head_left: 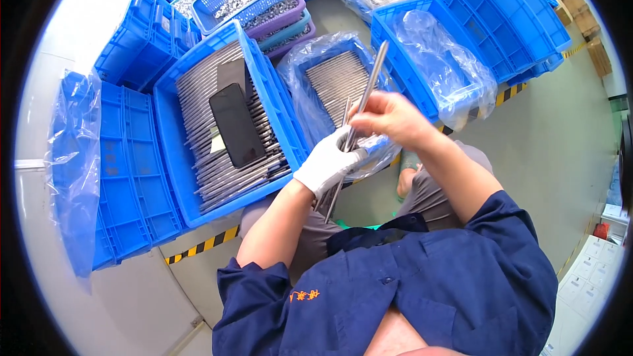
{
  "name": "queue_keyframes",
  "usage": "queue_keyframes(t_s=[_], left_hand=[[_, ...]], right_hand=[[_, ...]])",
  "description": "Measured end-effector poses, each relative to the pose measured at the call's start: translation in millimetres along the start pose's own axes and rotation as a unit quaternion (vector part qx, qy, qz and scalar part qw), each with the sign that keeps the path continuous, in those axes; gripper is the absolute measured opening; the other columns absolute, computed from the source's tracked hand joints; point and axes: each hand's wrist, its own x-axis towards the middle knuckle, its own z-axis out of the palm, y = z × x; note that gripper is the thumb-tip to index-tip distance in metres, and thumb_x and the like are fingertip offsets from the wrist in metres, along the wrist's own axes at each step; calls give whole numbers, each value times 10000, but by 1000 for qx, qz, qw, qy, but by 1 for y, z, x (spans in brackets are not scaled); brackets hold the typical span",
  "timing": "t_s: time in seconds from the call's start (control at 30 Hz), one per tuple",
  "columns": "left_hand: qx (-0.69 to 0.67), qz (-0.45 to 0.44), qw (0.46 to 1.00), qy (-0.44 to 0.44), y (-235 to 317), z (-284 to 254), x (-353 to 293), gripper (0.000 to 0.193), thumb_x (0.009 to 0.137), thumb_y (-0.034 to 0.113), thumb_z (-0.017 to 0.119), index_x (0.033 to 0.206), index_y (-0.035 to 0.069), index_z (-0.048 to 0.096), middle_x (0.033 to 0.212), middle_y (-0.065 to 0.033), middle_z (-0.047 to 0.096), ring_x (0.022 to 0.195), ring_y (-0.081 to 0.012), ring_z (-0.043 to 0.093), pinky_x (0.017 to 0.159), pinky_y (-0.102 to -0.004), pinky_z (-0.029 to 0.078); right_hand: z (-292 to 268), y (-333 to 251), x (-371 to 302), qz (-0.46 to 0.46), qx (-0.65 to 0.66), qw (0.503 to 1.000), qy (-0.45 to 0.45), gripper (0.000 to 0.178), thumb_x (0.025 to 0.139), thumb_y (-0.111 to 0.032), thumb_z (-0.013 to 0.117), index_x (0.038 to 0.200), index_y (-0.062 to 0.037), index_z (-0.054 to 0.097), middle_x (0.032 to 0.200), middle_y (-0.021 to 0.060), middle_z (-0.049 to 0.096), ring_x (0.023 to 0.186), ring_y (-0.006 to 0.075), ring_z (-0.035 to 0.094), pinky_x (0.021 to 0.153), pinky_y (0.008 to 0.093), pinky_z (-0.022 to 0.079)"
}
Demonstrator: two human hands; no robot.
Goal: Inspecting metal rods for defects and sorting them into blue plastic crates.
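Hands (331, 163) at slanted metal rods (372, 76), gloved left (331, 163) below bare right (393, 120).

Slim silver metal rods (374, 74) gripped in the white-gloved left hand (333, 160), tilted upward.
The bare right hand (390, 118) is at the rods, fingers bent; exact contact is unclear. To the left, a deep blue plastic crate (279, 117) contains rows of similar rods, a flat black smartphone (237, 125) lying on top. Ahead, a clear plastic liner (298, 69) surrounds further rods; beyond, a blue mesh basket (206, 16) contains small metal parts.
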Motion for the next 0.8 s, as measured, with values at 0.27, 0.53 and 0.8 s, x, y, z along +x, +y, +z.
queue_keyframes(t_s=[0.27,0.53,0.8], left_hand=[[-349,111,930,20,28,-35,-20,737,763,53,616,1387,155,236,791,-35,486,538,-84,438,466,-214,351],[-345,-28,938,29,5,-30,-4,375,834,312,618,1087,50,532,755,-2,563,590,-68,502,510,-183,371],[-515,183,837,6,16,-79,-16,171,829,192,590,933,61,554,836,-51,559,806,-183,567,671,-354,504]], right_hand=[[-23,-7,-1,61,192,979,-29,243,912,-287,496,974,-62,560,855,57,631,765,143,610,696,283,495],[21,10,-3,172,181,957,-151,247,894,-283,538,946,-42,556,841,81,644,715,124,622,645,245,488],[45,24,-32,182,31,949,-256,213,884,-201,540,997,-22,519,973,122,637,851,158,625,743,277,494]])
